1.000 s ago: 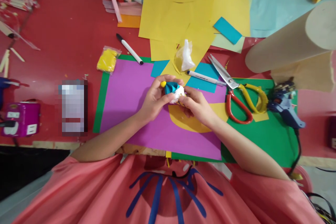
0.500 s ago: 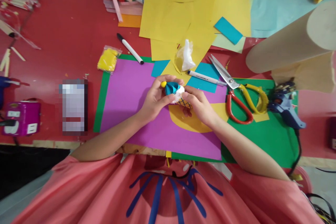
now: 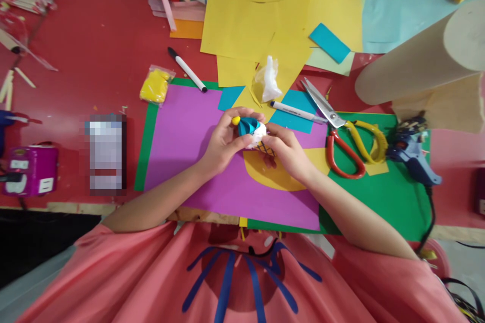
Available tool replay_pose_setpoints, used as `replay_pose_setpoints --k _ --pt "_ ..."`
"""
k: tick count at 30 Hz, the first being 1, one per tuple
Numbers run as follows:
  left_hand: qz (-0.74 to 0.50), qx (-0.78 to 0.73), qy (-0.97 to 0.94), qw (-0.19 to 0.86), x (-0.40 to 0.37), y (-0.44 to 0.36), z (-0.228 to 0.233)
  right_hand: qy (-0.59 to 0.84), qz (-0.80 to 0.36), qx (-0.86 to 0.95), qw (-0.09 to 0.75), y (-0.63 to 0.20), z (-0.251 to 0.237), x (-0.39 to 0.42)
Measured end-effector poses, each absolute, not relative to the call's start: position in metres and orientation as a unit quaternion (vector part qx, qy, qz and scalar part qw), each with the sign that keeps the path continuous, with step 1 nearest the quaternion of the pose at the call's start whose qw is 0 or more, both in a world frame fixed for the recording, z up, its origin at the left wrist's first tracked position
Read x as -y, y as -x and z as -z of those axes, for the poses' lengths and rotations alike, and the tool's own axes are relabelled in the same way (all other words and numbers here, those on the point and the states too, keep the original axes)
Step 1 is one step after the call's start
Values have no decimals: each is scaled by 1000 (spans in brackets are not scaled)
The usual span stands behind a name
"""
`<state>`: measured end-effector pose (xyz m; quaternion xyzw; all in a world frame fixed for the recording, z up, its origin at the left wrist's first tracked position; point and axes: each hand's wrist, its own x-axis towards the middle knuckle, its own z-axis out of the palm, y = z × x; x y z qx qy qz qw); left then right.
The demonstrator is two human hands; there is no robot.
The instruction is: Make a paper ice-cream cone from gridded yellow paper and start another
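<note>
The left hand (image 3: 222, 144) holds the toy cone (image 3: 248, 127) around its blue top; the right hand (image 3: 290, 150) grips its lower body, above the purple sheet (image 3: 189, 176). Steady left support and light, even right-finger pressure appear advisable. The cone is tilted sideways: yellow tip, blue folds, white band, cross-hatched yellow body, partly hidden.

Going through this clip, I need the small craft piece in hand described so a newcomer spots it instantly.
Find the purple sheet on the red table. Above it, the left hand and right hand hold a small craft piece between them. Unlike the flat paper around it, it has a yellow ball, teal folds, a white band and a dark crisscross pattern.
</note>
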<state>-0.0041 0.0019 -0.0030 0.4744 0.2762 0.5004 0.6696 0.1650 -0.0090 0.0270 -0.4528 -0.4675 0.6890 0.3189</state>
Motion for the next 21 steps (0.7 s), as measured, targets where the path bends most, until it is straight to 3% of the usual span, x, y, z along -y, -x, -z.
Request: replay_pose_setpoints --k 7,21 --pt "-512 -287 -468 661 -4 3 3 440 -715 437 324 -165 -28 8" --pt "-489 -295 -492 657 -1 4 8 497 -622 520 310 -163 -27 10"
